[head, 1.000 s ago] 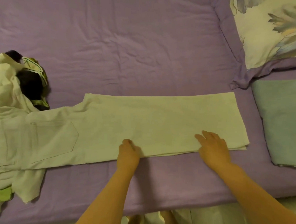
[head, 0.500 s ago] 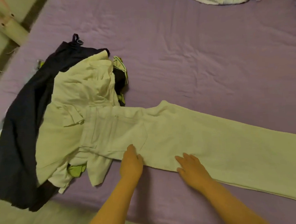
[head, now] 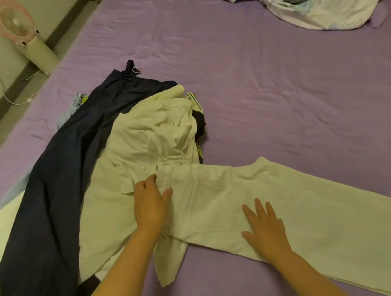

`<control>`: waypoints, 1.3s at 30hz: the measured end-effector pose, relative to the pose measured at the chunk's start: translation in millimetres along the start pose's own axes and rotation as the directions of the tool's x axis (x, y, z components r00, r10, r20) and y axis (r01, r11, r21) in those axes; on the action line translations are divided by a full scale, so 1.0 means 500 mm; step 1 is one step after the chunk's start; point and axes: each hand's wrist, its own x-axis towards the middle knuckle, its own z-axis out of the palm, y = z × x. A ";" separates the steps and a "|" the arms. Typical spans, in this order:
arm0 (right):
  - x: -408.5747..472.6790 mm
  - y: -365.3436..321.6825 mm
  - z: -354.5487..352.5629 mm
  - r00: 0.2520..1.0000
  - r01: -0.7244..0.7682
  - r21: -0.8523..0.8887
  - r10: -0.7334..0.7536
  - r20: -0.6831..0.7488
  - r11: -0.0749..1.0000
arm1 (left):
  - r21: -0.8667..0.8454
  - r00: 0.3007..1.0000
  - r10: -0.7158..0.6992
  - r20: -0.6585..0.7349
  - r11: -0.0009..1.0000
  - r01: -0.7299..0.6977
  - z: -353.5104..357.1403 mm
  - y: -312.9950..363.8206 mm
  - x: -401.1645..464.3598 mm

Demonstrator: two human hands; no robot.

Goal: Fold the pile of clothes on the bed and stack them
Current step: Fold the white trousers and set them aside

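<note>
White trousers [head: 308,209] lie flat across the purple bed [head: 266,93], legs running off to the right, waist at the left. My left hand [head: 151,204] rests at the waistband, fingers slightly bent on the cloth. My right hand [head: 264,229] presses flat on the seat near the back pocket. The waist overlaps a pile of clothes: a rumpled white garment [head: 157,132], a long dark navy garment [head: 61,179], and bits of green-patterned fabric [head: 195,102] and pale denim [head: 77,102] beneath.
A crumpled floral quilt [head: 313,1] lies at the bed's far right. A pink fan [head: 20,26] on a pale stand and a white cable [head: 10,99] are on the floor left of the bed. The bed's left edge runs diagonally.
Both hands slid left along the trousers from the leg hems to the waist and seat. My view swung left, bringing the pile and fan into sight.
</note>
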 end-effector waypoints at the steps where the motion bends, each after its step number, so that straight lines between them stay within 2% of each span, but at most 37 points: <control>1: 0.007 -0.007 -0.005 0.999 -0.007 0.016 0.008 -0.048 1.000 | 0.004 1.000 -0.005 0.005 1.000 0.005 0.001 -0.005 0.007; 3: 0.018 -0.025 -0.008 0.997 -0.062 0.063 0.065 -0.046 0.996 | -0.046 0.997 -0.069 0.019 0.996 0.070 0.001 -0.008 0.015; 5: 0.018 -0.044 -0.001 0.996 -0.085 0.031 0.084 0.035 0.996 | -0.106 0.991 -0.117 0.064 0.987 0.123 0.003 -0.012 0.018; 7: 0.011 -0.051 0.009 0.996 -0.037 -0.023 0.038 0.075 0.999 | -0.133 0.988 -0.119 0.097 0.982 0.131 0.002 -0.015 0.020; 10: -0.005 -0.036 -0.007 0.993 0.051 0.010 -0.052 0.109 0.999 | -0.242 0.979 -0.102 0.174 0.960 0.142 -0.003 -0.006 0.013; 12: -0.017 -0.030 -0.037 0.990 0.077 0.194 -0.098 0.100 0.978 | -0.331 0.966 -0.086 0.243 0.929 0.166 -0.009 0.014 0.001; 13: -0.023 -0.030 -0.057 0.992 0.062 0.373 -0.098 0.077 0.926 | -0.365 0.965 -0.076 0.250 0.916 0.167 -0.013 0.028 -0.008; 14: -0.030 -0.035 -0.080 0.995 0.034 0.573 -0.080 0.055 0.819 | -0.393 0.968 -0.064 0.241 0.906 0.157 -0.016 0.044 -0.019; 15: -0.039 -0.043 -0.104 0.997 0.005 0.751 -0.061 0.047 0.660 | -0.422 0.973 -0.043 0.227 0.896 0.139 -0.020 0.062 -0.034; 17: -0.062 -0.061 -0.149 0.996 -0.029 0.952 -0.072 0.054 0.303 | -0.488 0.971 0.033 0.236 0.868 0.089 -0.022 0.106 -0.073; 20: -0.094 -0.055 -0.191 0.980 -0.034 0.990 -0.198 0.007 -0.134 | -0.616 0.911 0.185 0.368 0.782 0.090 -0.006 0.190 -0.144; 21: -0.106 -0.039 -0.200 0.977 -0.047 0.973 -0.215 -0.003 -0.226 | -0.629 0.880 0.210 0.426 0.768 0.120 0.008 0.215 -0.163; 23: -0.128 0.016 -0.210 0.983 -0.066 0.952 -0.181 0.012 -0.298 | -0.608 0.809 0.241 0.536 0.775 0.172 0.049 0.258 -0.198; 24: -0.135 0.052 -0.209 0.992 -0.045 0.962 -0.126 0.011 -0.268 | -0.592 0.776 0.256 0.577 0.785 0.182 0.073 0.275 -0.215; 25: -0.141 0.089 -0.204 0.999 -0.011 0.985 -0.046 0.003 -0.172 | -0.580 0.751 0.266 0.605 0.793 0.187 0.097 0.288 -0.232; 27: -0.146 0.157 -0.187 0.986 -0.001 0.994 0.169 -0.018 0.109 | -0.566 0.741 0.269 0.616 0.805 0.179 0.147 0.302 -0.263; 28: -0.146 0.187 -0.175 0.968 -0.024 0.980 0.248 -0.026 0.198 | -0.553 0.760 0.267 0.592 0.821 0.142 0.172 0.302 -0.276; 31: -0.147 0.261 -0.134 0.940 -0.042 0.968 0.338 -0.046 0.248 | -0.358 0.842 0.294 0.452 0.925 -0.131 0.233 0.291 -0.292; 33: -0.152 0.305 -0.112 0.923 -0.038 0.959 0.377 -0.074 0.280 | -0.120 0.827 0.361 0.431 0.931 -0.344 0.272 0.275 -0.296; 36: -0.154 0.356 -0.087 0.899 -0.019 0.956 0.424 -0.112 0.292 | 0.195 0.757 0.373 0.537 0.818 -0.541 0.330 0.272 -0.313; 39: -0.140 0.370 -0.068 0.898 -0.014 0.953 0.423 -0.120 0.301 | 0.328 0.751 0.337 0.568 0.744 -0.582 0.378 0.263 -0.325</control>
